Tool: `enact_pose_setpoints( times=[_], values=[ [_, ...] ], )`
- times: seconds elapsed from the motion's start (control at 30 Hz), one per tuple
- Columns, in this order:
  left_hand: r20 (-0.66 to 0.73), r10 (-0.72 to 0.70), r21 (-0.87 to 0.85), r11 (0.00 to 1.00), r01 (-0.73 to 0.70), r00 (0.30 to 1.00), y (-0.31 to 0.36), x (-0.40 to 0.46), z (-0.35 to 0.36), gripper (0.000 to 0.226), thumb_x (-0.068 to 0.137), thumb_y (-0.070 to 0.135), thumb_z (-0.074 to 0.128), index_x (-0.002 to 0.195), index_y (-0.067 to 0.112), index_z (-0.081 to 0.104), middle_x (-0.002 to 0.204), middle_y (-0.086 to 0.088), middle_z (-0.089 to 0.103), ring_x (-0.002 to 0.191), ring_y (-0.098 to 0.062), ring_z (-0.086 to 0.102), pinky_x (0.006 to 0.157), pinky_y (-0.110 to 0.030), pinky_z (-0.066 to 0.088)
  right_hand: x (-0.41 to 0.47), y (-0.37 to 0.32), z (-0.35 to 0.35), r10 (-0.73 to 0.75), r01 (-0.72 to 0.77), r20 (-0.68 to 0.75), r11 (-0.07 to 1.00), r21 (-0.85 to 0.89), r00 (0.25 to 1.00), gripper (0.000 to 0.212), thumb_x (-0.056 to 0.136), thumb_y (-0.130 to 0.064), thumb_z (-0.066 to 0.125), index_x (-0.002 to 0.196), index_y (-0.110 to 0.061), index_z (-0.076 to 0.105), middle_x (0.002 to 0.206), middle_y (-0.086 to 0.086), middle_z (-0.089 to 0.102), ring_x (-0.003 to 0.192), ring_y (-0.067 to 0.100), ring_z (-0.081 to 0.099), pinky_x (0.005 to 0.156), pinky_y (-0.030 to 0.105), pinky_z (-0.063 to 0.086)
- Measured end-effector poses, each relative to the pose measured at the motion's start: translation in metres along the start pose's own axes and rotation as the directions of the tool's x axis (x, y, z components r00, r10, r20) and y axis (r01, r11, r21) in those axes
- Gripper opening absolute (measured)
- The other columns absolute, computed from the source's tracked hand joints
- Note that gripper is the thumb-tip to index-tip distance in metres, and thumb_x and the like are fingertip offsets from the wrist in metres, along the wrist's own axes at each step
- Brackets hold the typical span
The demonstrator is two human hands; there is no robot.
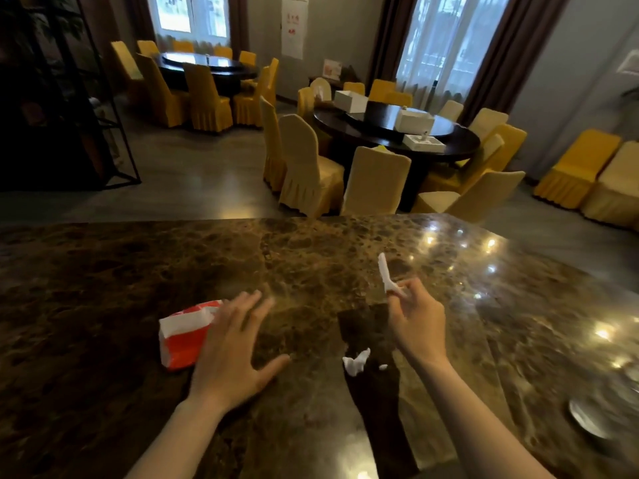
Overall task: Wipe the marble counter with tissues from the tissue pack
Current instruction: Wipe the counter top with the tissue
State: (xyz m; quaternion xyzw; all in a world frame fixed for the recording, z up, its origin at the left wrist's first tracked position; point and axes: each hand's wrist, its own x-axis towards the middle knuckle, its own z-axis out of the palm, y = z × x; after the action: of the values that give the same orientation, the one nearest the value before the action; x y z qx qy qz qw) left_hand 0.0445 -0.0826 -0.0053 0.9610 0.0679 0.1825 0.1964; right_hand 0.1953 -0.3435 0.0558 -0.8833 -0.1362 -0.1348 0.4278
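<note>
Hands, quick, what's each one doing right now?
Left hand: open, fingers spread, beside the tissue pack, holding nothing.
Right hand: closed, pinching a tissue above the counter.

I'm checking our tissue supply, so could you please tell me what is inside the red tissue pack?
White tissue shows at the torn-open top of the red tissue pack. How much remains inside cannot be seen; the wrapper covers it, and the left hand hides the pack's right edge.
</note>
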Motion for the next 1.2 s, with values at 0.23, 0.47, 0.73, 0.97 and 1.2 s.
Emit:
enact_pose_setpoints(
  times=[0.23, 0.47, 0.73, 0.97, 1.2],
  values=[
    [0.352, -0.097, 0.089, 0.994, 0.069, 0.931, 0.02, -0.034, 0.051, 0.127, 0.067, 0.105, 0.033, 0.161, 0.031, -0.007, 0.17, 0.011, -0.01, 0.153, -0.006, -0.018, 0.126, -0.036, -0.009, -0.054, 0.031, 0.018, -0.039, 0.036, 0.396, 0.999, 0.015, 0.918, 0.021, 0.087, -0.03, 0.061, 0.107, -0.027, 0.066, 0.119, 0.0, 0.069, 0.113, 0.018, 0.061, 0.092, 0.039, 0.049],
    [0.308, -0.167, 0.17, 0.978, 0.118, 0.937, 0.022, -0.04, 0.051, 0.13, 0.062, 0.11, 0.019, 0.16, 0.029, -0.011, 0.169, 0.006, -0.016, 0.153, -0.013, -0.023, 0.124, -0.041, -0.011, -0.09, 0.043, 0.041, -0.029, 0.246, 0.658, 0.939, -0.24, 0.753, 0.064, 0.098, -0.064, 0.012, 0.154, -0.038, 0.031, 0.168, -0.005, 0.017, 0.155, 0.017, -0.001, 0.123, 0.055, -0.001],
    [0.317, -0.181, 0.195, 0.973, 0.123, 0.931, 0.02, -0.04, 0.053, 0.128, 0.062, 0.11, 0.019, 0.159, 0.033, -0.015, 0.168, 0.009, -0.02, 0.151, -0.01, -0.028, 0.125, -0.042, -0.012, -0.072, 0.08, 0.026, 0.053, 0.331, 0.648, 0.826, -0.456, 0.759, 0.056, 0.105, -0.055, 0.009, 0.159, -0.042, 0.002, 0.168, -0.007, -0.01, 0.151, 0.017, -0.021, 0.123, 0.05, -0.011],
    [0.325, -0.182, 0.215, 0.97, 0.115, 0.928, 0.02, -0.039, 0.054, 0.129, 0.061, 0.11, 0.016, 0.158, 0.032, -0.018, 0.168, 0.009, -0.023, 0.15, -0.01, -0.03, 0.125, -0.042, -0.013, -0.067, 0.084, 0.026, 0.185, 0.155, 0.584, 0.862, -0.483, 0.79, 0.085, 0.08, -0.071, -0.016, 0.158, -0.037, -0.009, 0.161, -0.005, -0.028, 0.146, 0.02, -0.034, 0.119, 0.051, -0.019],
    [0.329, -0.168, 0.197, 0.975, 0.106, 0.929, 0.016, -0.037, 0.055, 0.13, 0.059, 0.111, 0.017, 0.158, 0.033, -0.015, 0.168, 0.008, -0.022, 0.151, -0.011, -0.027, 0.124, -0.04, -0.015, -0.103, 0.031, 0.055, -0.057, 0.374, 0.784, 0.899, -0.229, 0.618, 0.081, 0.085, -0.068, -0.01, 0.159, -0.037, 0.0, 0.166, -0.011, -0.014, 0.15, 0.014, -0.025, 0.121, 0.047, -0.017]
  ],
)
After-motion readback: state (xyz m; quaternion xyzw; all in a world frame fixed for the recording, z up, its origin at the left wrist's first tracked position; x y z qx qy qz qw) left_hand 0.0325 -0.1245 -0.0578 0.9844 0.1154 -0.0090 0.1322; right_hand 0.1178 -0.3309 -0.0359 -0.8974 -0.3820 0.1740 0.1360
